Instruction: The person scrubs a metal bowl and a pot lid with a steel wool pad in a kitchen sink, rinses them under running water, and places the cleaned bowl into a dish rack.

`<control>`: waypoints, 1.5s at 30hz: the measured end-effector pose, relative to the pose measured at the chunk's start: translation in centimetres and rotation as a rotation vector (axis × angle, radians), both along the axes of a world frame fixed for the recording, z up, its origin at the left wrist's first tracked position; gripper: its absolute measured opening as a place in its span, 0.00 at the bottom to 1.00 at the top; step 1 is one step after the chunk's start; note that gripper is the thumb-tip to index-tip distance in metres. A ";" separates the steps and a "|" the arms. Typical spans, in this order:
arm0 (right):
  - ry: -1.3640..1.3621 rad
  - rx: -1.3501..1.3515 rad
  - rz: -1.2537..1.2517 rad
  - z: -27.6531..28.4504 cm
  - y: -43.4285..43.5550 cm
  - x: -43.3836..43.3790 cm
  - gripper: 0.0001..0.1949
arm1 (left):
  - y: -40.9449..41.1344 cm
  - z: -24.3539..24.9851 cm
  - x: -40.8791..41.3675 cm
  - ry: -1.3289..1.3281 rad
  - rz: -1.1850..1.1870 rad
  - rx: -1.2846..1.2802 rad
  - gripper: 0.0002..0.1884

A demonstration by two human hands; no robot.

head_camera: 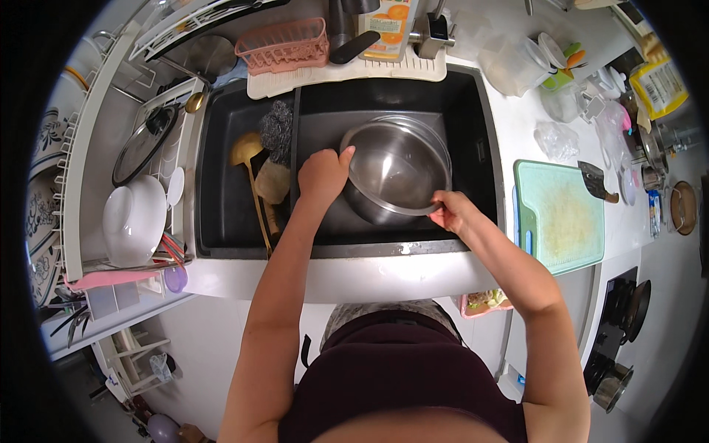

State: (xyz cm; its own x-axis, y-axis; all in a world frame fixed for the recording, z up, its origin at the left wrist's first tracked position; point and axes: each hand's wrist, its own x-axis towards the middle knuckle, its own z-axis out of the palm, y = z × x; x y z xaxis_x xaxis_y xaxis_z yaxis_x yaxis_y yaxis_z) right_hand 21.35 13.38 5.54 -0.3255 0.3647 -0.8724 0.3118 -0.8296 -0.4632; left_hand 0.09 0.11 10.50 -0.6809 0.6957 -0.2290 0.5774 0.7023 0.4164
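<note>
A deep stainless steel bowl (388,171) sits tilted in the larger right basin of the black sink (318,227). My right hand (451,210) grips its rim at the near right. At the left rim is my left hand (324,174), its thumb laid along the edge and its fingers mostly hidden. A second shiny metal rim (435,133) shows just behind the bowl; whether it is a separate vessel I cannot tell. In the narrow left basin lie a gold-coloured ladle (246,148), a steel wool scourer (277,127) and a pale, rounded scrubber (273,183).
A faucet (354,41) and pink wire-style caddy (282,47) stand behind the sink. To the right are a green cutting board (565,216) and a cleaver (594,180). A dish rack on the left holds a white bowl (135,219) and a glass lid (145,145).
</note>
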 end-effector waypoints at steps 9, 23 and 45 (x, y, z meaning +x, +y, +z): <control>-0.006 0.341 0.091 1.8 1.1 0.3 0.08 | 0.0 -3.8 2.4 -0.143 0.125 0.190 0.16; -0.074 0.906 0.080 3.3 0.6 -0.8 0.08 | -0.4 -4.5 2.9 -0.957 0.383 0.446 0.13; -0.252 1.839 0.591 7.8 1.2 -2.7 0.30 | 4.8 -10.8 3.2 -1.917 0.866 0.569 0.21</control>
